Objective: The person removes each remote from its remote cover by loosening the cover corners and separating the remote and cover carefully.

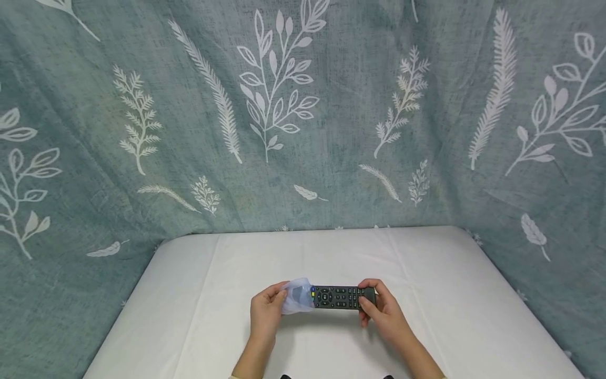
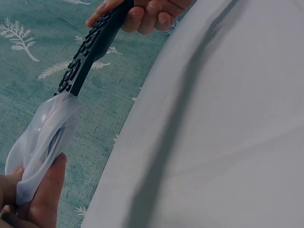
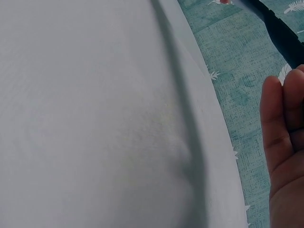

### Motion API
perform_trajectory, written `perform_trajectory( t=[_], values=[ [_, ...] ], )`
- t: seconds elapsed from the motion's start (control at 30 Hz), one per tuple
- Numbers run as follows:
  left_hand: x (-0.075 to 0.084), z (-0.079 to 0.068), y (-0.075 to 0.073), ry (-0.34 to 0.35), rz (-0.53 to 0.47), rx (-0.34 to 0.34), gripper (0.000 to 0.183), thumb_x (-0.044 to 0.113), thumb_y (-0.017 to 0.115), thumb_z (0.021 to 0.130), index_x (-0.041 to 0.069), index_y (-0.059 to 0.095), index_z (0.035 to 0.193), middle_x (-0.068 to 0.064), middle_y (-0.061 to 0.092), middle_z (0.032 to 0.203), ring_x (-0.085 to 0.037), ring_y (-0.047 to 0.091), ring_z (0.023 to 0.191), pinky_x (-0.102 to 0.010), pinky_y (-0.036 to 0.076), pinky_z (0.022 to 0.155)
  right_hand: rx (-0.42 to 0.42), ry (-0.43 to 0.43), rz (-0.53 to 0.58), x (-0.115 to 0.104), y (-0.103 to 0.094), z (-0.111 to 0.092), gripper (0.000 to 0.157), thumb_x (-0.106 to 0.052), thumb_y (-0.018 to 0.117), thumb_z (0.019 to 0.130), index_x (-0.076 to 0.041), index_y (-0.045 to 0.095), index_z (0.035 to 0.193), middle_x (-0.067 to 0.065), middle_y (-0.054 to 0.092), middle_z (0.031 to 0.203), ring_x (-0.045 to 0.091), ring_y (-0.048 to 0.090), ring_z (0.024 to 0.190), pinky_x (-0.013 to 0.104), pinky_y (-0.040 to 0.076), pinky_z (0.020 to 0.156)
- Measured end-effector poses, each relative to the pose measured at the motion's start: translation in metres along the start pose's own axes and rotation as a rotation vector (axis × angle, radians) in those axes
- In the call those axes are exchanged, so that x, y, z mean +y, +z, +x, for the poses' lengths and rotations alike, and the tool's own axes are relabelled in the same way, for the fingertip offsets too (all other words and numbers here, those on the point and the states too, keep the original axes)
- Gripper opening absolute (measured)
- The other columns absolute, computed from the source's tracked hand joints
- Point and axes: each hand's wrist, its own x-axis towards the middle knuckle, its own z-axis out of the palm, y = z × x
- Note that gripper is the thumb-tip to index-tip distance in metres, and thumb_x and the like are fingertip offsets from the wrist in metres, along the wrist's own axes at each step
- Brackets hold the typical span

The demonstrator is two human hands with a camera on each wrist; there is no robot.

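Note:
A black remote control [image 1: 338, 297] is held level above the white table, its buttons facing up. Over its left end sits a translucent whitish sleeve [image 1: 298, 296], soft and crumpled. My left hand [image 1: 266, 311] pinches the sleeve's outer end between thumb and fingers; the left wrist view shows the gathered sleeve [image 2: 45, 137] bunched there. My right hand [image 1: 382, 310] grips the remote's bare right end, thumb on the button face. In the right wrist view, fingers [image 3: 280, 123] of that hand show below the dark remote [image 3: 282, 35].
The white-covered table [image 1: 303, 258] carries a shadow beneath the hands and remote. Green-blue cloth [image 1: 331, 173] with white leaf prints hangs behind the table and along both sides.

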Motion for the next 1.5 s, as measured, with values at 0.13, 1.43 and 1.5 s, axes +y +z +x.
perform_trajectory(
  t=[0.13, 1.43, 1.5],
  values=[
    [-0.0009, 0.0004, 0.0000, -0.004, -0.011, -0.002, 0.020, 0.004, 0.061, 0.096, 0.001, 0.073, 0.111, -0.009, 0.074, 0.094, -0.012, 0.063, 0.074, -0.020, 0.054, 0.060, -0.006, -0.001, 0.004, 0.0002, -0.0012, -0.0009, 0.031, -0.009, 0.059, 0.099, 0.000, 0.044, 0.126, 0.009, 0.060, 0.084, 0.010, 0.060, 0.062, 0.032, 0.057, 0.054],
    [0.0012, 0.0048, -0.0071, 0.020, -0.032, -0.006, 0.021, 0.005, 0.063, 0.096, -0.002, 0.072, 0.114, -0.005, 0.073, 0.085, -0.007, 0.058, 0.066, -0.021, 0.051, 0.054, -0.005, -0.020, -0.013, 0.0005, -0.0067, 0.0005, 0.030, -0.008, 0.059, 0.099, -0.001, 0.045, 0.125, 0.009, 0.059, 0.080, 0.010, 0.061, 0.063, 0.034, 0.058, 0.055],
    [0.0012, 0.0047, -0.0074, 0.018, -0.028, -0.003, 0.021, 0.005, 0.063, 0.096, -0.002, 0.072, 0.114, -0.005, 0.072, 0.085, -0.007, 0.058, 0.066, -0.021, 0.051, 0.054, -0.001, -0.018, -0.011, 0.0012, -0.0069, 0.0004, 0.030, -0.007, 0.059, 0.099, -0.002, 0.045, 0.125, 0.009, 0.059, 0.079, 0.010, 0.061, 0.062, 0.034, 0.058, 0.054]
  ],
)
